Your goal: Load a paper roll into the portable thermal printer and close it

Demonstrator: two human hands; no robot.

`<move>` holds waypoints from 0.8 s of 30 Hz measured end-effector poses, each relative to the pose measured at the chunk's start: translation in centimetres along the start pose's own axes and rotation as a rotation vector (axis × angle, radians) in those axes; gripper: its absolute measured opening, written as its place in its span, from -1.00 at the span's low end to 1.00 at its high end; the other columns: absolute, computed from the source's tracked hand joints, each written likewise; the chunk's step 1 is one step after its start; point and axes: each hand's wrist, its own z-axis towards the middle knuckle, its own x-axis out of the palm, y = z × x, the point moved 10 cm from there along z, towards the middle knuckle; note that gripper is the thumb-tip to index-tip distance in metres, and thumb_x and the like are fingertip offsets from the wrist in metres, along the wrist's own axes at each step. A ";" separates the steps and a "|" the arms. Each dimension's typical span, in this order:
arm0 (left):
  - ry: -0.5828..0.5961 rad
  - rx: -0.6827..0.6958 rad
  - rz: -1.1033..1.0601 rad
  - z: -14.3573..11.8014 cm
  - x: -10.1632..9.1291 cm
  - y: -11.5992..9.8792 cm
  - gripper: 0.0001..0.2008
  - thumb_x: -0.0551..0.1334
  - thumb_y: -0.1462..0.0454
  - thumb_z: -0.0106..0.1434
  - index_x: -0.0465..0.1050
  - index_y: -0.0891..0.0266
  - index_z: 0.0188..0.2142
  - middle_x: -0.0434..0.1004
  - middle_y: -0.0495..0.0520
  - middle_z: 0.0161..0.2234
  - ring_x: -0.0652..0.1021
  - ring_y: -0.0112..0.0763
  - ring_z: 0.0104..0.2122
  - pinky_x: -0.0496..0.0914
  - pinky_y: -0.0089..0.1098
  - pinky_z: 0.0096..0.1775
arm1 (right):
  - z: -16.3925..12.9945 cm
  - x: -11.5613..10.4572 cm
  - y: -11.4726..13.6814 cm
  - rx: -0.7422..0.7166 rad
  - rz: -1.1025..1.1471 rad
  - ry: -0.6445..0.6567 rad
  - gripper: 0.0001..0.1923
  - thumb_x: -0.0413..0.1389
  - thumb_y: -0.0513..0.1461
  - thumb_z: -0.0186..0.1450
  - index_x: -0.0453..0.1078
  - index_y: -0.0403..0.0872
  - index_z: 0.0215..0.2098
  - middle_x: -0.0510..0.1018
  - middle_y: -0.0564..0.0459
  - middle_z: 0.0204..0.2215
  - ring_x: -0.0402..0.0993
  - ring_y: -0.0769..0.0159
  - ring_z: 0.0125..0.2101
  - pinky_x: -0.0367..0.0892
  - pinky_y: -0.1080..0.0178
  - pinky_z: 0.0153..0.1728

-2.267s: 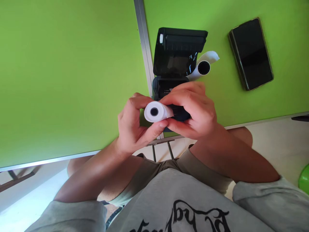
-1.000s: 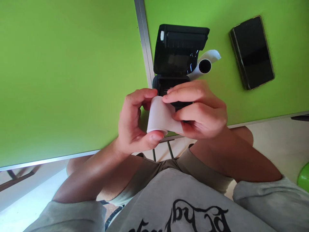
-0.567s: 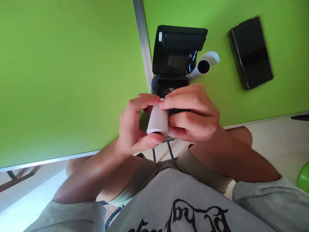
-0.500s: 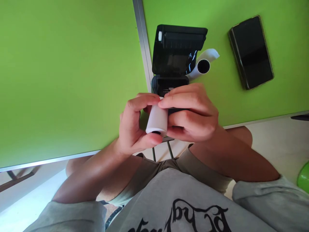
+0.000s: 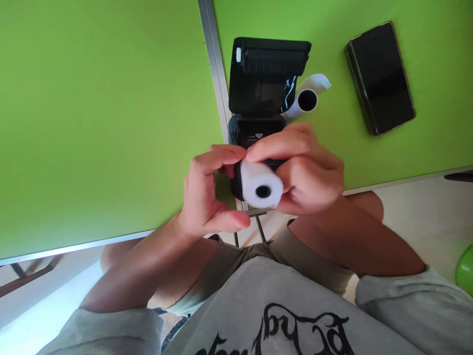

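Observation:
My right hand [image 5: 310, 170] is closed around a white paper roll [image 5: 254, 175], whose end with a dark core hole faces me. Thumb and fingers of my left hand [image 5: 207, 192] stand apart. Its index fingertip is at the far end of the roll; whether it touches cannot be told. Just beneath the roll and my hands stands a small black printer [image 5: 240, 129] with its lid [image 5: 266, 91] raised. My hands and the roll hide much of its lower part.
Beside the printer's lid a second paper roll [image 5: 291, 109] lies with a loose paper end curling up. A black phone-like device [image 5: 386, 81] rests farther right on the green table [image 5: 111, 98]. A metal seam [image 5: 216, 64] runs behind the printer.
The roll has swung so its near end points right and toward me. My left thumb has come off it, while my right hand keeps its hold.

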 end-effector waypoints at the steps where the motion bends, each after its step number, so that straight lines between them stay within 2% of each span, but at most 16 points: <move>1: -0.009 -0.014 0.048 0.0 -0.2 0.1 -0.46 0.15 -0.23 0.36 0.32 0.04 0.11 0.49 0.07 -0.14 0.50 -0.35 -0.30 0.50 -0.23 -0.33 | 0.0 -0.1 -0.1 0.006 0.005 -0.002 -0.60 0.23 0.14 0.28 0.36 0.03 -0.20 0.55 0.01 -0.12 0.48 0.12 0.06 0.40 -0.09 0.12; 4: 0.026 -0.168 0.276 -0.3 -0.3 1.6 -0.54 0.07 -0.09 0.45 0.29 0.08 0.17 0.42 0.22 0.05 0.50 -0.16 0.01 0.50 -0.07 -0.03 | 0.3 -1.1 -0.1 0.030 0.013 -0.012 -0.61 0.24 0.11 0.27 0.35 0.04 -0.18 0.55 0.00 -0.11 0.47 0.08 0.07 0.40 -0.10 0.07; 6: 0.101 -0.253 0.406 -0.7 0.0 2.7 -0.45 0.00 -0.09 0.48 0.24 0.17 0.26 0.37 0.32 0.22 0.41 -0.03 0.24 0.36 0.05 0.23 | 0.5 -2.2 -0.1 0.045 0.049 -0.046 -0.67 0.21 0.06 0.31 0.31 0.02 -0.23 0.56 0.01 -0.16 0.52 0.13 -0.03 0.41 -0.06 -0.01; 8: 0.152 -0.271 0.501 -1.0 0.4 3.2 -0.33 -0.06 -0.14 0.48 0.19 0.25 0.34 0.34 0.37 0.30 0.32 0.05 0.35 0.24 0.11 0.33 | 0.7 -3.4 0.1 0.030 0.112 -0.117 -0.72 0.14 -0.02 0.37 0.21 0.00 -0.30 0.56 0.05 -0.24 0.54 0.24 -0.19 0.40 0.01 -0.13; 10: 0.177 -0.308 0.544 -1.3 0.5 3.9 -0.27 -0.09 -0.20 0.45 0.14 0.20 0.39 0.31 0.33 0.36 0.26 0.06 0.41 0.21 0.13 0.34 | 0.9 -4.3 0.5 -0.002 0.166 -0.185 -0.71 0.12 -0.08 0.38 0.13 -0.03 -0.35 0.54 0.10 -0.32 0.51 0.33 -0.32 0.35 0.06 -0.23; 16: 0.299 -0.302 0.492 -0.9 1.1 3.9 -0.30 -0.03 -0.15 0.47 0.10 0.15 0.43 0.28 0.27 0.39 0.30 0.01 0.40 0.20 0.07 0.33 | 0.9 -4.2 -0.1 0.056 0.200 -0.235 -0.69 0.14 -0.13 0.38 0.09 -0.04 -0.36 0.55 0.12 -0.35 0.48 0.37 -0.37 0.33 0.08 -0.25; 20: 0.275 -0.296 0.470 -0.7 0.7 3.9 -0.28 -0.01 -0.17 0.45 0.09 0.17 0.42 0.35 0.28 0.34 0.39 0.04 0.32 0.27 0.03 0.27 | 0.9 -3.8 -0.3 0.029 0.176 -0.190 -0.69 0.13 -0.09 0.38 0.11 -0.03 -0.36 0.55 0.10 -0.35 0.48 0.35 -0.37 0.35 0.06 -0.23; 24: 0.214 -0.292 0.509 -1.0 0.5 4.3 -0.16 -0.02 -0.30 0.36 0.17 0.20 0.37 0.45 0.32 0.18 0.48 0.06 0.11 0.37 0.01 0.10 | 1.0 -3.3 -0.2 0.009 0.177 -0.139 -0.70 0.08 -0.03 0.40 0.14 -0.02 -0.35 0.56 0.06 -0.33 0.47 0.32 -0.36 0.40 0.02 -0.22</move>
